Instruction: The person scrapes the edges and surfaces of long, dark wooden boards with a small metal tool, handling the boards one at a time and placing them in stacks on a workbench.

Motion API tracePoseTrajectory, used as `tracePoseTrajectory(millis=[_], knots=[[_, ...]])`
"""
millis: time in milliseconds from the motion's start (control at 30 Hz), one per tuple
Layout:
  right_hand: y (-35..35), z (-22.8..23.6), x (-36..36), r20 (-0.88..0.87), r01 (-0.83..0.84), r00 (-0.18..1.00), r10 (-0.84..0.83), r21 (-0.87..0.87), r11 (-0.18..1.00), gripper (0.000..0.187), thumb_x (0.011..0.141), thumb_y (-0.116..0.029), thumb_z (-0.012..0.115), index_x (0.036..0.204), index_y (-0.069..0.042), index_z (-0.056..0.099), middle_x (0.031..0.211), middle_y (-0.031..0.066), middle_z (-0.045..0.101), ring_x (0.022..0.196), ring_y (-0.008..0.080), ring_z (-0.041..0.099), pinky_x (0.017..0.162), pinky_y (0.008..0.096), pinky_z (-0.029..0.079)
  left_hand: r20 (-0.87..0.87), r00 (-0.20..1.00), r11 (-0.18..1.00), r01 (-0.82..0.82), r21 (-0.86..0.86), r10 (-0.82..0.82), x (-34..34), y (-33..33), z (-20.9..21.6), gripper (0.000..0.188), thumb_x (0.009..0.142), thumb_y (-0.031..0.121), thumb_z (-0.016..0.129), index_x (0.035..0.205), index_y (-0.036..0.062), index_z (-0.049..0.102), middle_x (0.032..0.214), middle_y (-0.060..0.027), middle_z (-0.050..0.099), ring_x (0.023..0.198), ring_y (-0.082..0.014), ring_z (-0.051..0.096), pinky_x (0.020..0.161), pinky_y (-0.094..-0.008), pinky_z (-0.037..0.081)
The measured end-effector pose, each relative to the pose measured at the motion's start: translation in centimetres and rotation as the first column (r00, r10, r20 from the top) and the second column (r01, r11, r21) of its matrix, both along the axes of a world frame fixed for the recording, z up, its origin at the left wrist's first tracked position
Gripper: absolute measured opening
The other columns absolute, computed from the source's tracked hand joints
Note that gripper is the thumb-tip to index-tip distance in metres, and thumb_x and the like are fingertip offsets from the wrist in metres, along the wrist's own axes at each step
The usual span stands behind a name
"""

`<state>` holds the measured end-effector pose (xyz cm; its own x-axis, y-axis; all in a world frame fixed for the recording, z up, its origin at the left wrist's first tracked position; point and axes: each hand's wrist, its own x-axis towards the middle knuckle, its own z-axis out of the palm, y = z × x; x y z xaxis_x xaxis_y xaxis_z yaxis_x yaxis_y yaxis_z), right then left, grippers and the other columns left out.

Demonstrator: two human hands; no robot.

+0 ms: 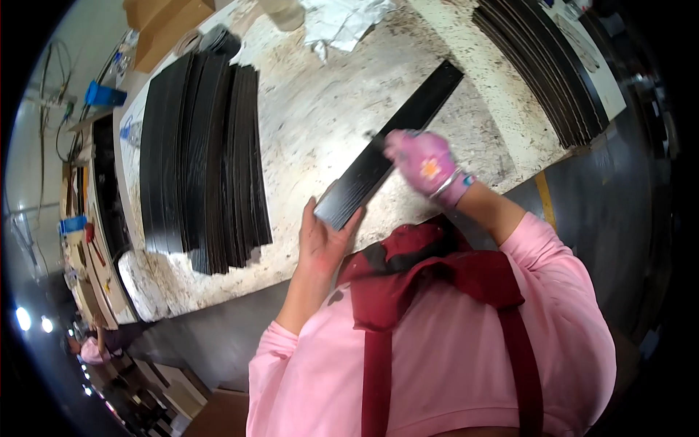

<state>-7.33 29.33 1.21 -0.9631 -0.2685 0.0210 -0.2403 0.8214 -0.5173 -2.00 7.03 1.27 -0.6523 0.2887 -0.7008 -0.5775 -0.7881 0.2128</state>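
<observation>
A long, narrow black board [364,175] lies slantwise over the worktable, its near end toward me. My bare left hand [325,244] holds that near end, thumb on one edge and fingers around the other. My right hand [426,162], in a pinkish-purple glove with a flower print, is closed over the middle of the board. A small dark bit shows at its fingertips, blurred, and I cannot make out what it is. Light streaks shine on the board's near part.
A stack of similar black boards [204,160] stands at the left, another [542,73] at the far right. The stained white table [306,95] carries a crumpled white cloth [342,25], a container [282,13] and a cardboard box [164,29] at the back. Another person [95,349] is far left.
</observation>
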Motion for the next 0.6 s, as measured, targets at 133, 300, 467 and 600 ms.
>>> tracePoseTrajectory(millis=[133,300,467,600], knots=[[-3.7,0.5,4.1,-0.144,-0.226,0.965,0.22,-0.027,0.974,0.009,0.082,-0.017,0.055,0.085,-0.009,0.056,0.068,0.0115,0.062,0.068,0.0303,0.064,0.06,0.0443,0.05,-0.065,0.998,0.997,0.011,0.079,-0.006,0.7,0.7,-2.0,0.046,0.1,0.038,0.036,0.127,0.0032,0.051,0.121,-0.0141,0.059,0.114,-0.0291,0.056,0.101,-0.0437,0.044],[-3.6,3.1,3.9,0.002,-0.092,0.996,0.092,-0.096,0.991,0.007,0.082,-0.017,0.055,0.081,-0.01,0.057,0.067,0.0154,0.062,0.069,0.0336,0.064,0.061,0.045,0.051,-0.097,0.995,0.99,-0.025,0.14,0.039,0.8,1.3,-0.6,0.056,0.1,0.048,0.034,0.126,0.001,0.049,0.12,-0.0152,0.061,0.112,-0.0271,0.058,0.1,-0.0419,0.044],[-5.0,1.9,6.9,0.059,-0.286,0.955,0.291,-0.076,0.955,0.01,0.087,-0.02,0.054,0.086,-0.01,0.056,0.072,0.0139,0.063,0.068,0.0357,0.063,0.058,0.0456,0.05,-0.018,0.999,0.99,0.043,0.131,-0.041,0.8,1.8,-1.8,0.059,0.099,0.052,0.034,0.129,0.0018,0.046,0.126,-0.0142,0.057,0.115,-0.0285,0.056,0.103,-0.0435,0.041],[-2.5,3.5,5.0,0.035,-0.034,0.999,0.041,-0.182,0.983,0.007,0.082,-0.018,0.058,0.084,-0.011,0.057,0.07,0.0155,0.061,0.067,0.0365,0.063,0.057,0.0465,0.049,-0.05,0.998,0.997,-0.039,0.059,0.042,0.3,2.9,-0.1,0.052,0.101,0.043,0.031,0.132,0.0016,0.044,0.128,-0.0163,0.055,0.119,-0.0313,0.052,0.108,-0.0446,0.036]])
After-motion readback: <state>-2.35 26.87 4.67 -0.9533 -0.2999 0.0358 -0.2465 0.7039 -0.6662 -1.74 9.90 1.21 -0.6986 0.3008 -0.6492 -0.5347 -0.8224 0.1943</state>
